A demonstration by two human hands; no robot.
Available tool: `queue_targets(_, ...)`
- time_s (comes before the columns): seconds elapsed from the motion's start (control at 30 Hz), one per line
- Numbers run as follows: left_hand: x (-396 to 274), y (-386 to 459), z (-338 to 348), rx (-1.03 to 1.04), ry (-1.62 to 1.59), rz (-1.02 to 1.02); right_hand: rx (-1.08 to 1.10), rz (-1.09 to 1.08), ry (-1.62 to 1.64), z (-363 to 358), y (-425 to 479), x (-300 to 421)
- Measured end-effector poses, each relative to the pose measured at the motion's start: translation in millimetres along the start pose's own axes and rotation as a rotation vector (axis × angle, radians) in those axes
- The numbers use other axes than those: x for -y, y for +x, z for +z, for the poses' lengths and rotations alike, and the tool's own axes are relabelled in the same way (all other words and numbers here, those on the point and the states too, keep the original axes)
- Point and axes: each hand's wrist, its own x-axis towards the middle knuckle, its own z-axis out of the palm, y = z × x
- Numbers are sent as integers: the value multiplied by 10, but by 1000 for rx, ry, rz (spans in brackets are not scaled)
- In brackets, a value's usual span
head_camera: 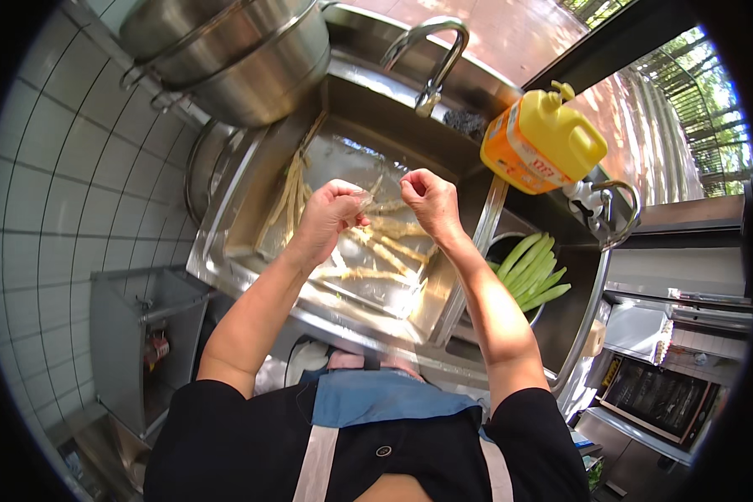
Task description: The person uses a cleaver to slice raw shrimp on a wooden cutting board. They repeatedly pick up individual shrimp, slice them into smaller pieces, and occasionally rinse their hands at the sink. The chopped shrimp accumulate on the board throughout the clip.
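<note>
My left hand (331,216) is raised over the left basin of a stainless steel sink (436,301). Between its thumb and fingers is a small translucent piece (363,199), perhaps plastic film. To its right, my right hand (433,204) has its thumb pressed to curled fingers, and I see nothing in them. Below both hands, long pale yellow stalks or roots (379,251) lie scattered in shallow water, partly hidden by glare. Another bundle of pale stalks (292,194) leans along the basin's left side.
A chrome faucet (436,63) arches over the back rim. Large steel pots (245,63) stand at the back left. A yellow jug (543,141) sits behind the right basin, near a dark scouring pad (464,123). Long green vegetables (530,270) rest in a bowl in the right basin.
</note>
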Motion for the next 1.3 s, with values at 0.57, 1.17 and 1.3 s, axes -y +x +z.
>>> queue_targets(0.57, -475, 1801, -221, -83, 287, 77, -185, -470, -517, 59, 1567, -453)
queue_targets(1.17, -574, 1947, -224, -97, 473, 206, 300, 212, 652, 674, 1655, -205)
queue_targets(1.3, -631, 1921, -341, -79, 418, 115, 242, 379, 798, 692, 1585, 51)
